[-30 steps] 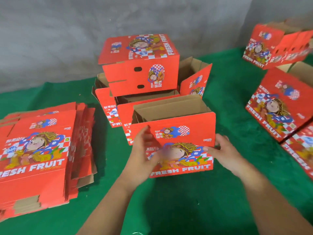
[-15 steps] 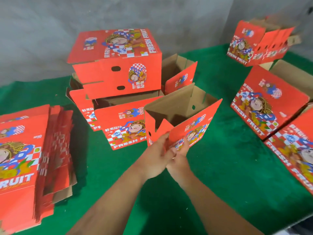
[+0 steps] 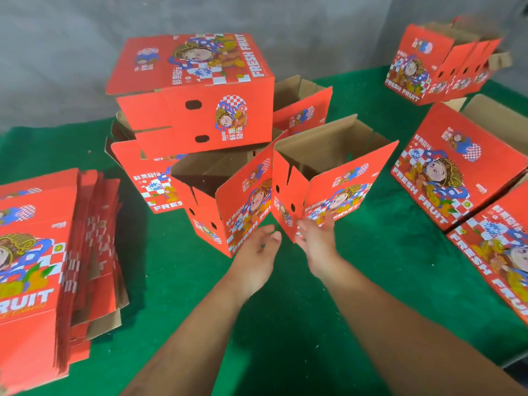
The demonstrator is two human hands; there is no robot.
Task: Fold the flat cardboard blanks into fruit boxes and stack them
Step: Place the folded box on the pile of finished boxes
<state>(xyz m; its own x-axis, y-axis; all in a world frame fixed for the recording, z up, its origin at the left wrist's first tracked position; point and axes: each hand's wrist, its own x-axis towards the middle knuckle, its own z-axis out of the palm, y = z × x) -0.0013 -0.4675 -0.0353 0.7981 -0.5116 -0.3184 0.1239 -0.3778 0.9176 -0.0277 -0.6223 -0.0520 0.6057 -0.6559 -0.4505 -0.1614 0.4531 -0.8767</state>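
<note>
Steadying the open red printed cardboard fruit box (image 3: 334, 178) mid-cloth, I press my right hand (image 3: 317, 238)'s straight fingers on its near corner; left hand (image 3: 255, 254) hovers relaxed. Unsupported, it could topple against the neighbouring open red box (image 3: 225, 201).

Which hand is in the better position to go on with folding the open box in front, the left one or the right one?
The right hand, probably: its fingers already touch the lower corner of the open box, while the left hand hangs open beside it, touching nothing.
</note>
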